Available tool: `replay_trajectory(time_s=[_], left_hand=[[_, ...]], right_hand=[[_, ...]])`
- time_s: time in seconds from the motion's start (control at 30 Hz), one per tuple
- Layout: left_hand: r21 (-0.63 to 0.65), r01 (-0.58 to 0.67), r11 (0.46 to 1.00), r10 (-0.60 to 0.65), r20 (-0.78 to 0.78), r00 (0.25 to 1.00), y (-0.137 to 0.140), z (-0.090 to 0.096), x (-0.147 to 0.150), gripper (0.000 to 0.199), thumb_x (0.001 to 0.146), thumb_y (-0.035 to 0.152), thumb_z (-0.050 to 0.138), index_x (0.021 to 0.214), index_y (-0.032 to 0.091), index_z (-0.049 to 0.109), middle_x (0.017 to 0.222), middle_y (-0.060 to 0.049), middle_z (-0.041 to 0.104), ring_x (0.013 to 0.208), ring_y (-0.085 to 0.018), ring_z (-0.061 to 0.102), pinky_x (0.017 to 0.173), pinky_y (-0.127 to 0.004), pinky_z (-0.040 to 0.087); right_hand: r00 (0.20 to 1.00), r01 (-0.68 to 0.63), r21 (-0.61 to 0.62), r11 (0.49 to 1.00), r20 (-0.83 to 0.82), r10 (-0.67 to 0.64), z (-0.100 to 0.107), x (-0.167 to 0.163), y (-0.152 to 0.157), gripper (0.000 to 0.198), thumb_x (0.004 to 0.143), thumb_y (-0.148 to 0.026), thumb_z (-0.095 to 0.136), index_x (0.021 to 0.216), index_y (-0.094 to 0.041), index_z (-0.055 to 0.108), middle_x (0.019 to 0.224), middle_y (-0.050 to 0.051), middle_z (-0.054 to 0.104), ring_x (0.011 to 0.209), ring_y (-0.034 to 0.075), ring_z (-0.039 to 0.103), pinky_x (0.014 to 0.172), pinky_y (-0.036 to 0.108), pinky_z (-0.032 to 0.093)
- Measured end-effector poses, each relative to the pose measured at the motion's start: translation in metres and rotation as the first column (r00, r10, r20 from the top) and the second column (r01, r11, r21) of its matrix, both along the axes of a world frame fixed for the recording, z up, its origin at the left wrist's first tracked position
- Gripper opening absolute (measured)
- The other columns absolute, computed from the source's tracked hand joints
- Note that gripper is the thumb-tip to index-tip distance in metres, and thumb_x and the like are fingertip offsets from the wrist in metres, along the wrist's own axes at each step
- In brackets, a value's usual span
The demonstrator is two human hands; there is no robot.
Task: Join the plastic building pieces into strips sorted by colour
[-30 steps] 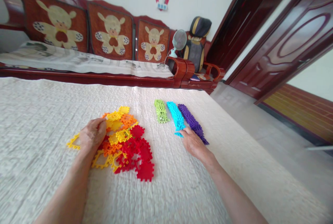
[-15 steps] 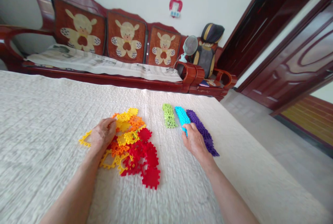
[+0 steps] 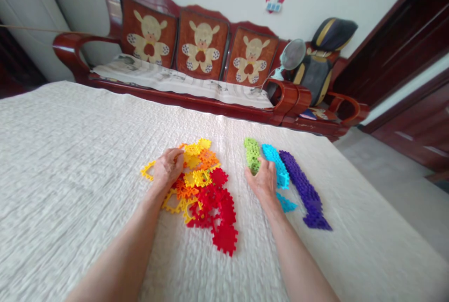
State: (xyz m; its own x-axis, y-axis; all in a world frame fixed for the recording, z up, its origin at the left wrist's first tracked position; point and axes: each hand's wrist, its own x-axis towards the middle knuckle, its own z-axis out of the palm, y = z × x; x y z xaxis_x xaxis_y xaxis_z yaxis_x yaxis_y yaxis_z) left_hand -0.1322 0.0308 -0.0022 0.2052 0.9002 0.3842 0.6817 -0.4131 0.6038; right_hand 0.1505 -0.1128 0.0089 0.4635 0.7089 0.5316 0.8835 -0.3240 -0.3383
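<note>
My left hand (image 3: 169, 167) is closed at the left side of a loose pile of plastic interlocking tiles. Its fingertips are curled out of sight beside a yellow tile (image 3: 191, 160); what they hold is hidden. Orange tiles (image 3: 208, 158) and red tiles (image 3: 225, 237) overlap in the same pile. My right hand (image 3: 262, 181) has its thumb and fingers around the near end of a row of light green tiles (image 3: 252, 150). Just right of it lie a row of light blue tiles (image 3: 276, 159) and a longer purple row (image 3: 303, 182).
A quilted white cover (image 3: 87, 152) spreads under everything. One blue piece (image 3: 286, 203) lies apart, near my right wrist. Behind stands a wooden sofa (image 3: 168, 103) with bear cushions (image 3: 202, 47). A small fan (image 3: 293, 54) and a backpack (image 3: 312, 77) are at the right.
My right hand has gone from the light blue row to the near end of the green row. My left hand stays at the pile. The camera view has turned left.
</note>
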Motion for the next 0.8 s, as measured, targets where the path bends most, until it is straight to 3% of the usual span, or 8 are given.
replay_trajectory(time_s=[0.23,0.4,0.53,0.63,0.8], left_hand=[[0.014,0.010,1.000,-0.010,-0.004,1.000,0.002,-0.004,-0.002,0.034,0.088,0.030,0.044,0.100,0.018,0.073,0.107,-0.007,0.072,0.092,-0.018,0.068,0.083,-0.026,0.051],[-0.025,-0.038,0.999,0.036,-0.044,0.998,0.006,-0.004,-0.002,0.032,0.086,0.031,0.047,0.099,0.020,0.074,0.108,-0.005,0.072,0.092,-0.020,0.068,0.082,-0.028,0.052],[-0.047,-0.032,0.998,0.030,-0.052,0.998,0.005,-0.003,-0.003,0.031,0.087,0.030,0.046,0.100,0.020,0.073,0.108,-0.007,0.072,0.093,-0.022,0.068,0.083,-0.029,0.051],[-0.050,-0.032,0.998,0.029,-0.058,0.998,0.005,-0.003,-0.003,0.031,0.087,0.031,0.046,0.101,0.021,0.073,0.108,-0.006,0.072,0.092,-0.022,0.069,0.082,-0.030,0.051],[-0.027,-0.026,0.999,0.024,-0.065,0.998,0.006,-0.005,-0.004,0.031,0.087,0.031,0.045,0.099,0.023,0.072,0.107,-0.006,0.072,0.092,-0.023,0.068,0.081,-0.031,0.051]], right_hand=[[0.967,-0.254,0.016,0.967,-0.011,0.254,0.012,-0.029,-0.004,0.043,0.082,-0.038,0.061,0.119,-0.016,0.054,0.112,0.013,0.056,0.109,0.027,0.053,0.098,0.040,0.044],[0.968,-0.249,-0.014,0.968,-0.025,0.249,0.029,-0.031,-0.035,0.037,0.085,-0.035,0.057,0.117,-0.017,0.057,0.116,0.014,0.058,0.113,0.026,0.054,0.100,0.040,0.043],[0.986,-0.168,-0.189,0.968,-0.016,0.168,0.039,-0.008,-0.094,0.030,0.081,-0.026,0.058,0.110,-0.017,0.062,0.111,0.013,0.062,0.108,0.027,0.058,0.096,0.043,0.046],[0.985,-0.167,-0.362,0.917,-0.018,0.173,0.040,0.012,-0.129,0.037,0.079,-0.021,0.060,0.116,-0.018,0.062,0.122,0.012,0.062,0.115,0.027,0.056,0.101,0.045,0.044],[0.963,-0.246,-0.453,0.857,-0.011,0.271,0.035,0.023,-0.141,0.040,0.085,-0.014,0.052,0.124,-0.018,0.059,0.122,0.012,0.063,0.117,0.023,0.057,0.103,0.041,0.046]])
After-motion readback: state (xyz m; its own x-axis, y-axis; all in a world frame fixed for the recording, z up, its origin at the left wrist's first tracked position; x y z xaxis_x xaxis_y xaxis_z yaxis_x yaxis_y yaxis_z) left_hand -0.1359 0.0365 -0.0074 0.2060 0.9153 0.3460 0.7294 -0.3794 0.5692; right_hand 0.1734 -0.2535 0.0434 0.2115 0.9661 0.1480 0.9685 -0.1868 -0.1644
